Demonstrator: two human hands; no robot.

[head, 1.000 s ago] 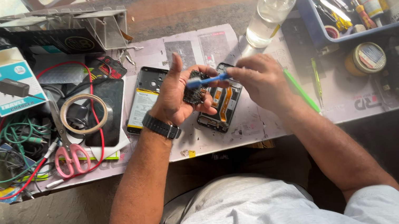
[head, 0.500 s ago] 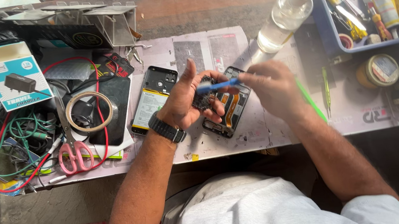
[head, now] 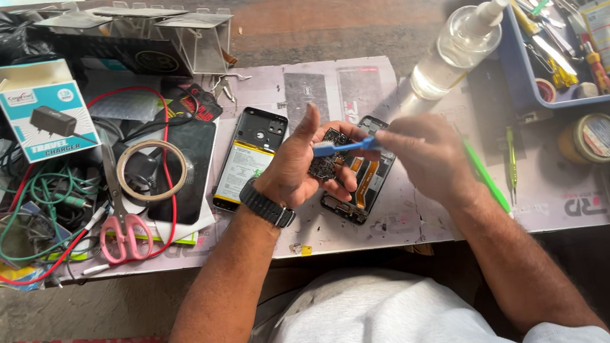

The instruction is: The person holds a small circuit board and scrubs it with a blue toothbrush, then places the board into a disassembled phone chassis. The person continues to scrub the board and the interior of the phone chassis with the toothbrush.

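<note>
My left hand (head: 302, 165), with a black watch on the wrist, holds a small dark circuit board (head: 328, 161) above an opened phone body (head: 362, 183) that lies on the table mat. My right hand (head: 425, 156) grips a thin blue tool (head: 342, 146) whose tip lies across the board. A second opened phone (head: 247, 158), showing its yellow-labelled battery, lies just left of my left hand.
Pink-handled scissors (head: 120, 217), a tape roll (head: 151, 170), tangled wires (head: 48, 200) and a charger box (head: 44, 109) crowd the left. A clear spray bottle (head: 457, 49), a grey tool bin (head: 582, 13), a green tool (head: 487, 175) and a round tin (head: 592, 138) sit right.
The view has shifted slightly. My hands stay over the phone body, with the blue tool moved a little across the board.
</note>
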